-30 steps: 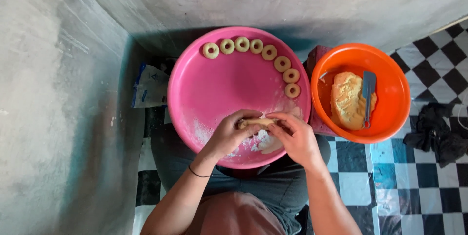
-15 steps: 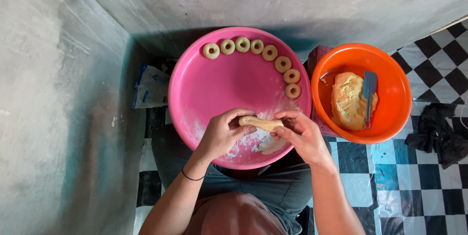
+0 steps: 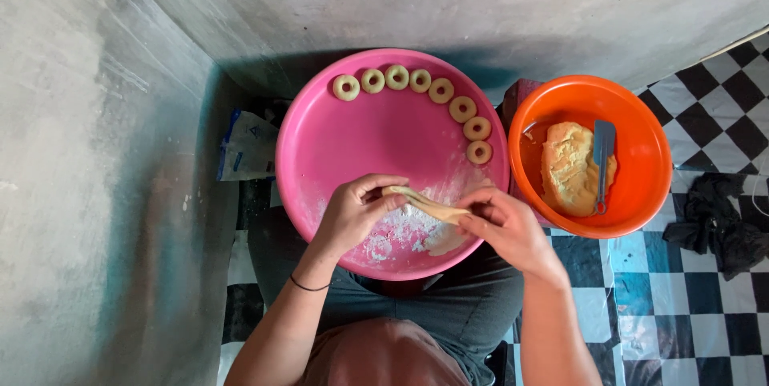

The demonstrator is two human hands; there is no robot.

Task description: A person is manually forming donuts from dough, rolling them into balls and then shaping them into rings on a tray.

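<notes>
A large pink round tray (image 3: 360, 146) rests on my lap. Along its far rim lie several small dough rings (image 3: 436, 91) in a curved row. My left hand (image 3: 352, 214) and my right hand (image 3: 509, 230) hold a short rope of pale dough (image 3: 424, 204) between them, one hand at each end, just above a patch of white flour (image 3: 400, 230) on the tray's near side. The fingers of both hands pinch the dough.
An orange bowl (image 3: 641, 122) to the right holds a lump of dough (image 3: 567, 168) and a blue scraper (image 3: 602, 163). A white and blue bag (image 3: 244, 146) lies left of the tray. A dark cloth (image 3: 717, 222) lies on the checkered floor. Grey walls stand ahead and left.
The dough was bunched between my hands close together over the flour. My hands have drawn apart and stretched it into a longer rope, lifted slightly.
</notes>
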